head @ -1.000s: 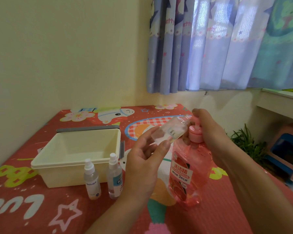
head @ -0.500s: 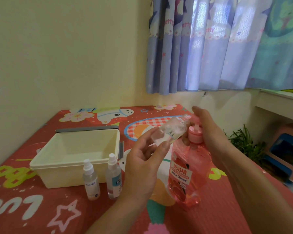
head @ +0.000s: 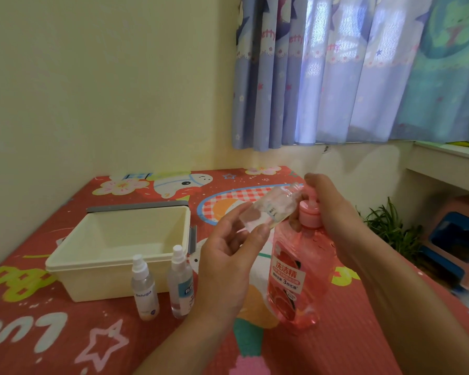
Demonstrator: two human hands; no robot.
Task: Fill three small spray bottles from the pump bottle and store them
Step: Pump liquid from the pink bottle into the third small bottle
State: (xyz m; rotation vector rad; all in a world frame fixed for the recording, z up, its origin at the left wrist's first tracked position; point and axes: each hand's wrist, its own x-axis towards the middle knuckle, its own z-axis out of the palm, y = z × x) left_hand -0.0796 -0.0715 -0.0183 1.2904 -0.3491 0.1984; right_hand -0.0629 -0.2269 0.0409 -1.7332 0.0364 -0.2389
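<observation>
Nearest the tabletop's front edge, towards its left side, stand two capped spray bottles (how full they are is hard to tell), side by side and just in front of the cream bin, which holds nothing visible.

To their right, about mid-tabletop, the pink pump bottle stands upright. The left hand pinches the base of a third small bottle between thumb and fingertips. This bottle is uncapped and tilted, its open mouth raised to the pump's spout. The right hand is curled over the pump head, gripping it.

The step in hand looks like the filling of this third bottle. The next move probably calls for a steady press on the pump while the mouth stays right under the spout, since any drift would likely spill soap onto the tabletop. After that the bottle needs its spray top, which is not in sight, and the bin behind awaits all three.
</observation>
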